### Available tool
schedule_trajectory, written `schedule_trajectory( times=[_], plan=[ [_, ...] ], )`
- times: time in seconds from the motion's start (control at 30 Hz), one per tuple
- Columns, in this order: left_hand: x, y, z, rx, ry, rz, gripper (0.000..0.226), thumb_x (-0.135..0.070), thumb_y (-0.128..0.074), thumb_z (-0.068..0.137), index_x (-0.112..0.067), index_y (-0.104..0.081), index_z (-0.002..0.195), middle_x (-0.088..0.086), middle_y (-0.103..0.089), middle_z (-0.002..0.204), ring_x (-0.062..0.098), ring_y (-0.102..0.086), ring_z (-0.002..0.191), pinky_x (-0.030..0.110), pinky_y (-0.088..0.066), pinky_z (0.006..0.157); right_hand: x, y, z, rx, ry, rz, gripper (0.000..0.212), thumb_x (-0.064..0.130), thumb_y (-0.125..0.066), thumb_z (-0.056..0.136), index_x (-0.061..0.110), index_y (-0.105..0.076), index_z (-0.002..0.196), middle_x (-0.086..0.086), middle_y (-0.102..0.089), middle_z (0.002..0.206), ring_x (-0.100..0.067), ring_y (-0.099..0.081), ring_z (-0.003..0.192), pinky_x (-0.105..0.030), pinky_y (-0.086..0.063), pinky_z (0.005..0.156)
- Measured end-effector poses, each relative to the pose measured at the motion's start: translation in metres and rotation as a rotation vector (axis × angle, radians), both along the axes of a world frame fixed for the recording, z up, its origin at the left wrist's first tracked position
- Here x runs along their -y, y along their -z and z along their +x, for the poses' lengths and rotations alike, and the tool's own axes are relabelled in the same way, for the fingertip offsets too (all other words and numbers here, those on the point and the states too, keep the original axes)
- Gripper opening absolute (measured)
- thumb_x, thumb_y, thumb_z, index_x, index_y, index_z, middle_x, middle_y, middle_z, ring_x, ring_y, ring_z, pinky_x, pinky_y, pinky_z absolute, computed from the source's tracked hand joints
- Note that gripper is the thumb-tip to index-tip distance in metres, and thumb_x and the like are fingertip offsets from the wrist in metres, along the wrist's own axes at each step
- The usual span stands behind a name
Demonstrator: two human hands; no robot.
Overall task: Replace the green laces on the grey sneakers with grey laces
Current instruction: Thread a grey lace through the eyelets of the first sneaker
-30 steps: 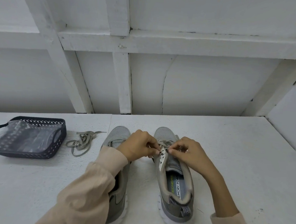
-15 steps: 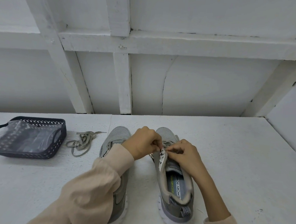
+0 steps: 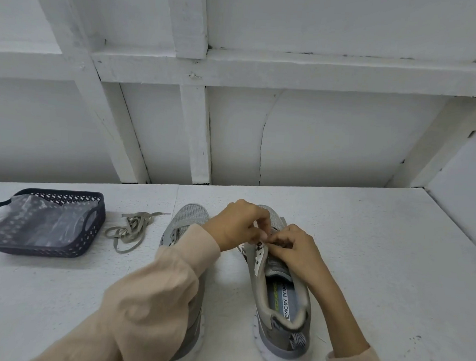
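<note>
On the white table [image 3: 367, 245], a dark perforated plastic basket [image 3: 43, 248] holds a clear bag [image 3: 39, 223], a loose grey lace [image 3: 130, 229] lies just beside it, one grey mesh sneaker [image 3: 190, 219] stands next, and the left hand [image 3: 236, 228] and right hand [image 3: 296, 252], fingers curled, pinch the eyelet edge of the second grey sneaker [image 3: 278, 346].

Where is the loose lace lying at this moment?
In the head view the loose lace lies on the white table, left of centre, between the dark basket and the left-hand grey sneaker.
</note>
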State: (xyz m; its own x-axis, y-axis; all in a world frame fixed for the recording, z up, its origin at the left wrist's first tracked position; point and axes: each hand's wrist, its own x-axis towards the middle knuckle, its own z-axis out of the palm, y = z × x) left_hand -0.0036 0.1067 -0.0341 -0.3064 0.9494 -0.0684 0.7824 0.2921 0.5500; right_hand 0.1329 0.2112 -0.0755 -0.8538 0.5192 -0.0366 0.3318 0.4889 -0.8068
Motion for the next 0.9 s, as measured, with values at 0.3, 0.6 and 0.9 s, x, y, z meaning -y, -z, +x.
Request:
schedule_trajectory(
  times=[0.3,0.6,0.9],
  plan=[
    [0.012,0.014,0.006,-0.002,-0.103,-0.067,0.025,-0.057,-0.062,0.076,-0.04,-0.065,0.094,-0.014,-0.067,0.1,0.011,-0.063,0.092,0.04,-0.05,0.088,-0.01,-0.004,0.003,0.025,-0.068,-0.119,0.017,0.017,-0.068,0.086,0.026,-0.065,0.071,0.001,-0.054,0.085,-0.011,-0.051,0.078,-0.027,-0.041,0.073],
    [0.002,0.007,0.015,-0.086,-0.085,-0.104,0.026,-0.043,-0.059,0.088,-0.025,-0.072,0.101,-0.005,-0.063,0.103,0.019,-0.058,0.097,0.032,-0.045,0.079,-0.031,-0.039,0.005,0.032,-0.043,-0.105,0.008,0.018,-0.066,0.089,0.012,-0.068,0.085,0.003,-0.064,0.083,0.001,-0.056,0.056,-0.011,-0.04,0.05],
    [-0.001,0.018,0.021,-0.045,-0.174,-0.035,0.017,-0.033,-0.061,0.089,-0.021,-0.07,0.096,0.001,-0.069,0.097,0.022,-0.061,0.093,0.032,-0.045,0.076,-0.009,-0.025,0.011,0.294,-0.07,0.244,0.026,0.026,-0.075,0.07,0.029,-0.058,0.09,0.003,-0.056,0.096,-0.015,-0.055,0.081,-0.035,-0.048,0.071]
  ],
)
